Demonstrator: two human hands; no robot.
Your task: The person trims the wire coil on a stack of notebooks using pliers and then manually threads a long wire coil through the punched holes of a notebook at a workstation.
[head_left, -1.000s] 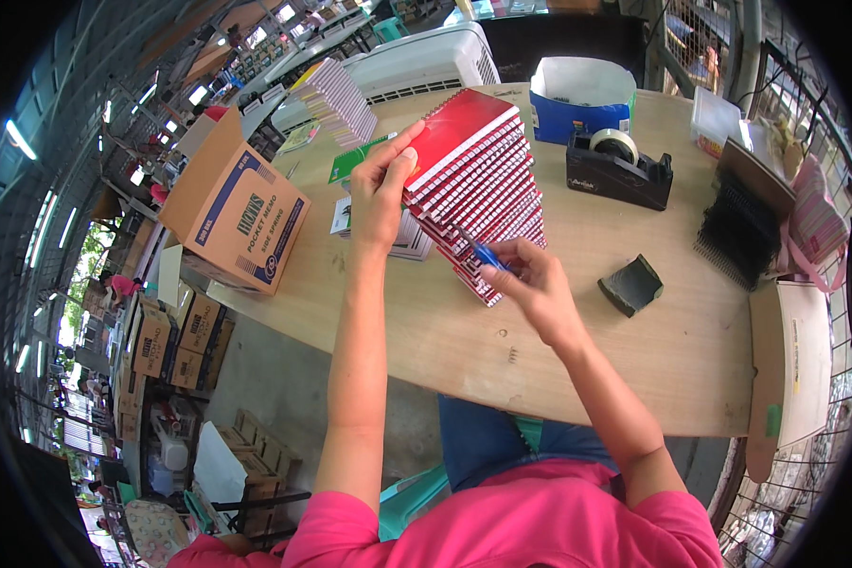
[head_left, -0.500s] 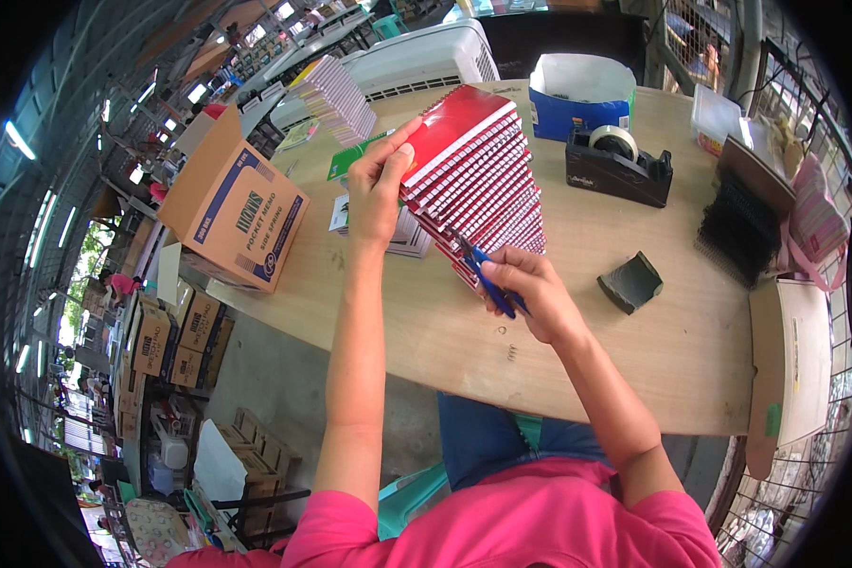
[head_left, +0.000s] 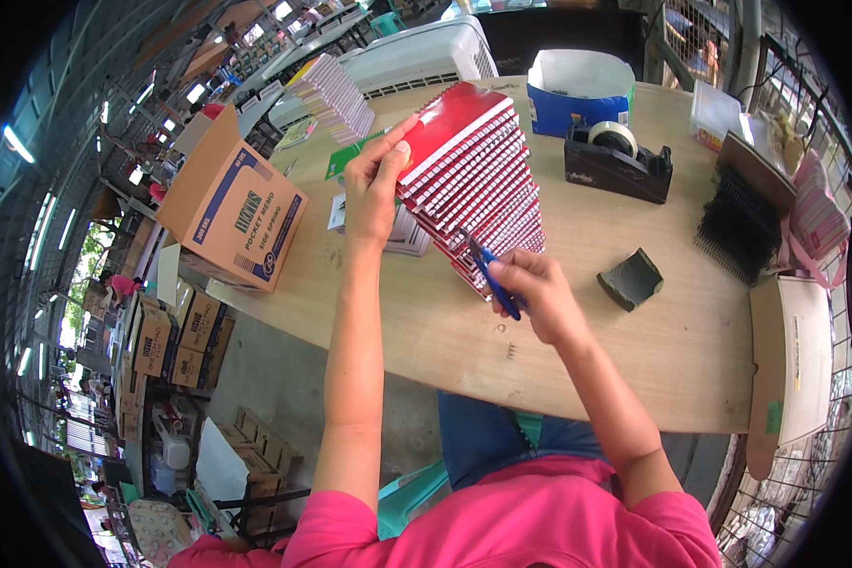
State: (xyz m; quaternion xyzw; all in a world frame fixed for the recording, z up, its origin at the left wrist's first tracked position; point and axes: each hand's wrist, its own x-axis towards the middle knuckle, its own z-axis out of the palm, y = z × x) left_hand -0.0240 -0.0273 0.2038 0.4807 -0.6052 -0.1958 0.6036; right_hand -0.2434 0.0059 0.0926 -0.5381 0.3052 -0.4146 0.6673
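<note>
A tall stack of red spiral-bound notebooks (head_left: 483, 175) stands on the table in front of me, its wire-bound edges facing me. My left hand (head_left: 377, 185) pinches the near left corner of the top notebook, thumb above the cover. In my right hand (head_left: 538, 289) is a pair of blue-handled pliers (head_left: 498, 284), fingers wrapped round the handles. The dark jaws lie against the spirals at the lower left edge of the stack. Whether they grip a wire is too small to tell. Small wire bits (head_left: 511, 350) lie on the table near my right forearm.
An open cardboard box (head_left: 246, 218) stands at the left. Behind are another notebook stack (head_left: 336, 95) and a blue-and-white container (head_left: 580, 95). A black tape dispenser (head_left: 618, 168), a dark small block (head_left: 630, 280) and black spiral coils (head_left: 736, 227) are to the right.
The pliers' jaws have shifted slightly along the spirals, and their handles look closer together. My left hand stays at the top notebook's corner, moved a touch left.
</note>
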